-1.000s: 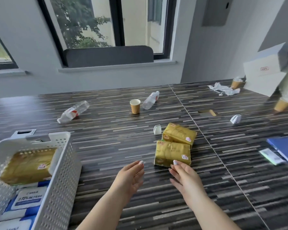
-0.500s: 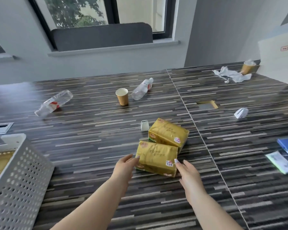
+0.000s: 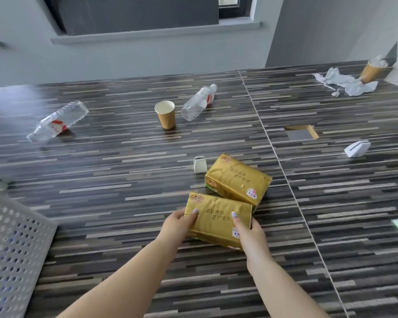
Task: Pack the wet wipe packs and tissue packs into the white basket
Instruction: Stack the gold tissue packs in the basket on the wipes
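Note:
Two gold tissue packs lie side by side on the dark striped table. My left hand grips the left end of the nearer gold tissue pack, thumb on top. My right hand holds its right end, also with the thumb on top. The farther gold tissue pack rests just behind it, touching it. Only a perforated side wall of the white basket shows at the lower left; its inside is hidden.
A paper cup stands mid-table between two lying plastic bottles. A small white clip sits behind the packs, another white clip to the right. Crumpled paper and a second cup are far right.
Both hands reached forward and closed on the ends of the nearer tissue pack. The view tilted down and moved closer, so the basket slid mostly out of frame at the left.

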The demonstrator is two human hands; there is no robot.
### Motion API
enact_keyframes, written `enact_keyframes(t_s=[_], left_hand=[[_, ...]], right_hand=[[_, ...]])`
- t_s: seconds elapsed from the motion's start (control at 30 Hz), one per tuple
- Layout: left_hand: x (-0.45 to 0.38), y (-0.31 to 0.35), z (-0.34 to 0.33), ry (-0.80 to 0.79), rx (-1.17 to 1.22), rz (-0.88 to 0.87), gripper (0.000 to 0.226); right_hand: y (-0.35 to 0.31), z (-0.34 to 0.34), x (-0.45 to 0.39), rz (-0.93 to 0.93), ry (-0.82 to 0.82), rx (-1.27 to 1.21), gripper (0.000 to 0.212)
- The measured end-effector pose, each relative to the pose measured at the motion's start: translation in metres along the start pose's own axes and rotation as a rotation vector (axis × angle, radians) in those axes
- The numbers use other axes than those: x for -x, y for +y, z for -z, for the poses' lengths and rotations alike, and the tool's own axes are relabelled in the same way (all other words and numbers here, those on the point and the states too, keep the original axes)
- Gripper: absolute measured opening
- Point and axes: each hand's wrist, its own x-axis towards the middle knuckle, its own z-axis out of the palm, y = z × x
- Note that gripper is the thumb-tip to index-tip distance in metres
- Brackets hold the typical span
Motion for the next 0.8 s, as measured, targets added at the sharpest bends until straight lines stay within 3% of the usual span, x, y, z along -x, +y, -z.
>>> enact_keyframes(t_s=[0.13, 0.3, 0.4, 0.5, 0.57, 0.67, 0.8], left_hand=[[0.004, -0.002, 0.007, 0.023, 0.131, -0.074, 0.040], [0.021, 0.001, 0.030, 0.018, 0.184, -0.132, 0.091], [0.042, 0.002, 0.044, -0.025, 0.209, -0.150, 0.077], [0.063, -0.002, 0.057, -0.087, 0.239, -0.152, 0.077], [0.086, -0.003, 0.067, -0.142, 0.240, -0.231, 0.059], [0.111, -0.005, 0.081, -0.094, 0.209, -0.298, 0.048], [0.138, -0.016, 0.099, -0.002, 0.190, -0.370, 0.056]], right_hand=[[-0.003, -0.009, 0.002, 0.043, 0.029, -0.069, 0.045], [-0.008, -0.014, 0.023, 0.124, 0.007, -0.094, 0.040], [-0.016, -0.016, 0.047, 0.189, -0.049, -0.072, 0.039], [-0.023, -0.017, 0.070, 0.270, -0.097, -0.023, 0.048], [-0.029, -0.018, 0.087, 0.298, -0.149, -0.012, 0.053], [-0.034, -0.023, 0.106, 0.322, -0.199, 0.042, 0.052], [-0.033, -0.030, 0.130, 0.390, -0.237, 0.055, 0.041]])
